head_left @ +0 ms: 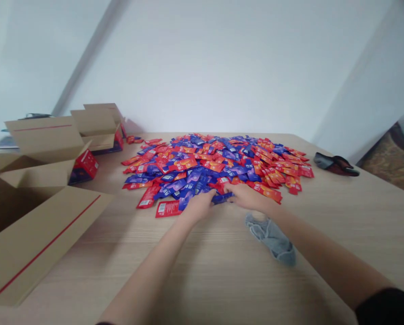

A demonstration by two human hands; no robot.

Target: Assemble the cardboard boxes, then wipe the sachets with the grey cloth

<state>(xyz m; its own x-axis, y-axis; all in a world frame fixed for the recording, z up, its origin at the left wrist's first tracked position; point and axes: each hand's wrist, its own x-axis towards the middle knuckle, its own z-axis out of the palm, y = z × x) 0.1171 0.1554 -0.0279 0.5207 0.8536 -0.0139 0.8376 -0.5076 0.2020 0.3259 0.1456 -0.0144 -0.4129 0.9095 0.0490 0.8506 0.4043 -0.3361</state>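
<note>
A wide heap of red and blue packets (212, 158) lies across the table. At its near edge my left hand (202, 204) is closed on the left end of a blue packet (221, 197). My right hand (243, 196) pinches the right end of that same packet. A red packet (167, 209) with a white label lies just left of my left hand. Other packets touch or lie close behind both hands. The fingertips are slightly blurred.
Open cardboard boxes (48, 137) stand on the left, one flap (49, 243) reaching over the wooden table (202, 280). A grey cloth (273, 239) lies beneath my right forearm. A dark curved object (336, 165) sits at the right edge.
</note>
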